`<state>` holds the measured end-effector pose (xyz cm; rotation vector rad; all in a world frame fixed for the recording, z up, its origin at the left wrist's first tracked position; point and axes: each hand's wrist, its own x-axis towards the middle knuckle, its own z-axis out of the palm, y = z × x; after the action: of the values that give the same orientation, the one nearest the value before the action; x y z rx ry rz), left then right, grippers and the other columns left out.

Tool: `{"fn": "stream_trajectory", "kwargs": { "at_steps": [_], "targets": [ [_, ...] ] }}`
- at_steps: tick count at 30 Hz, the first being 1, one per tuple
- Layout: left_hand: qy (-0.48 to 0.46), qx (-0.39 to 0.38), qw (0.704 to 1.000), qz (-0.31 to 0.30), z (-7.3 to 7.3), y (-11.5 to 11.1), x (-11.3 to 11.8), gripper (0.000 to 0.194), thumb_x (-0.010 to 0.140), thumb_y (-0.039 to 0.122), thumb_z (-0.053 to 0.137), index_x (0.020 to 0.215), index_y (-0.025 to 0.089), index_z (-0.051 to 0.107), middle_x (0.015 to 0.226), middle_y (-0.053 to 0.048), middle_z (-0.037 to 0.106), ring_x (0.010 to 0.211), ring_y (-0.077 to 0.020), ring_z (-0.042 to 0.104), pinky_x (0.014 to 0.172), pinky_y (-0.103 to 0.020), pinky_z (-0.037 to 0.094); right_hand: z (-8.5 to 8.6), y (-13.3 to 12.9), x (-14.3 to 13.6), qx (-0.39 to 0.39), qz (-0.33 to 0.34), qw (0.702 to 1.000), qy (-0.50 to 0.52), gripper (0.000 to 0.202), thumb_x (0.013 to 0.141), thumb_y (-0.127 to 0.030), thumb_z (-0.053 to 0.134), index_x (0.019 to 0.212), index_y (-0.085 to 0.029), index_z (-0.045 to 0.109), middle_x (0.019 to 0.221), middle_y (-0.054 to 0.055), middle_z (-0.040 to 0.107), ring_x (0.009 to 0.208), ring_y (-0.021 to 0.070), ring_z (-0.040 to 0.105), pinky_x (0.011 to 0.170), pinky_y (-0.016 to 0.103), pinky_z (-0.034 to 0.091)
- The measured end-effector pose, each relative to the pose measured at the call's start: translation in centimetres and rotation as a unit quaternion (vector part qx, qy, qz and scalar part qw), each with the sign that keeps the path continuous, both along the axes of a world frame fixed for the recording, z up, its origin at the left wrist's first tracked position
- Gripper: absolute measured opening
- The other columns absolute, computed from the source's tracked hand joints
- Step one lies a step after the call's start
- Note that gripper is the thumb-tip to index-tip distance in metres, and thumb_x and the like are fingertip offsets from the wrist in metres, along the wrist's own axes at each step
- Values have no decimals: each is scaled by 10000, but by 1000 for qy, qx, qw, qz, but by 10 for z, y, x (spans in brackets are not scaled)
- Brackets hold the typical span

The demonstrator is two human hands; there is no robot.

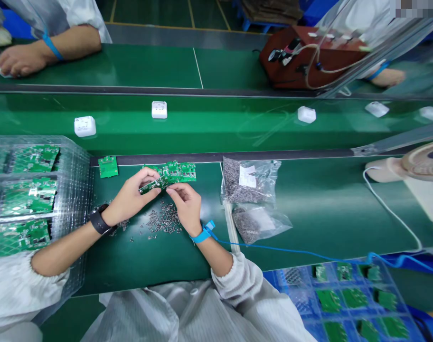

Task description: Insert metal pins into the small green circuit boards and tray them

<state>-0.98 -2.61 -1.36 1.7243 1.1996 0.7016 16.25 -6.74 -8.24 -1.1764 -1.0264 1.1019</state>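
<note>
My left hand [133,194] grips a green circuit board [151,185] by its edges, holding it tilted above the bench. At that board's near right end, the thumb and fingers of my right hand [188,206] are pinched together; whatever is between them is too small to make out. More green circuit boards [188,172] lie in a row just behind my hands. A loose heap of small metal parts [164,221] is spread on the green bench below the held board, with some scattered under my left wrist. A single circuit board [108,166] lies farther left.
A clear plastic tray [72,166] of boards stands left; a blue divided tray [304,297] with boards is at lower right. Two bags of small parts [238,187] lie right of my hands. White square units [159,109] sit on the green conveyor. A co-worker's hand [22,59] rests opposite.
</note>
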Motion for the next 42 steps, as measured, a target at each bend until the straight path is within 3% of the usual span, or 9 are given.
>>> {"fn": "stream_trajectory", "kwargs": {
  "at_steps": [9,16,20,24,28,32,36,39,42],
  "targets": [
    [-22,-26,998,-44,5,0,2,159,927,293,652,1063,226,602,1075,-34,686,1047,-193,679,1002,-388,553,-5,1,2,8,8,1000,-30,141,894,-373,745,909,-233,743,915,25,780,870,207,738,839,338,587],
    [39,2,997,-60,2,1,-5,138,924,309,651,989,226,562,959,3,610,917,-177,609,868,-356,519,-8,0,6,15,20,999,-44,133,911,-374,738,925,-243,754,926,17,786,875,205,745,858,342,592],
    [47,7,998,-35,1,-4,0,151,924,309,644,987,224,537,928,10,576,870,-171,565,838,-339,489,-5,0,9,21,-1,998,-59,116,907,-361,758,927,-247,762,922,15,784,868,199,740,849,341,595],
    [5,-14,1000,3,1,-7,9,193,906,315,670,1020,220,546,999,-11,608,976,-190,604,909,-352,502,-2,1,10,35,0,998,-46,140,927,-353,740,1024,-259,776,1001,31,779,930,204,734,874,358,598],
    [-60,-101,992,36,1,-9,15,235,904,382,682,1028,225,558,989,-21,647,975,-213,667,893,-386,562,0,3,11,35,13,998,-54,146,949,-362,704,1025,-266,784,1034,45,773,974,217,724,890,382,597],
    [-85,-239,965,65,3,-10,16,294,942,490,632,1065,226,597,872,-34,691,734,-204,696,589,-317,551,3,4,10,8,3,1000,-24,156,921,-369,717,986,-237,767,990,47,782,926,214,734,857,373,611],
    [-29,-209,972,106,4,-8,11,276,897,484,693,987,226,658,785,-5,656,593,-145,576,481,-265,412,3,6,9,1,-2,1000,10,133,894,-342,748,978,-241,770,996,38,795,941,211,748,866,373,621],
    [-73,-226,965,108,2,-6,8,274,810,410,781,854,219,590,713,25,606,585,-127,549,499,-252,408,2,6,10,-7,-6,1000,15,155,871,-347,775,987,-243,772,1001,40,801,942,218,757,868,392,631],
    [-131,-257,951,110,1,-7,8,296,797,329,777,858,230,504,717,30,628,622,-139,621,547,-260,488,2,5,10,-4,-21,1000,7,160,862,-359,785,965,-237,768,982,44,800,929,225,761,860,402,635]
  ]
}}
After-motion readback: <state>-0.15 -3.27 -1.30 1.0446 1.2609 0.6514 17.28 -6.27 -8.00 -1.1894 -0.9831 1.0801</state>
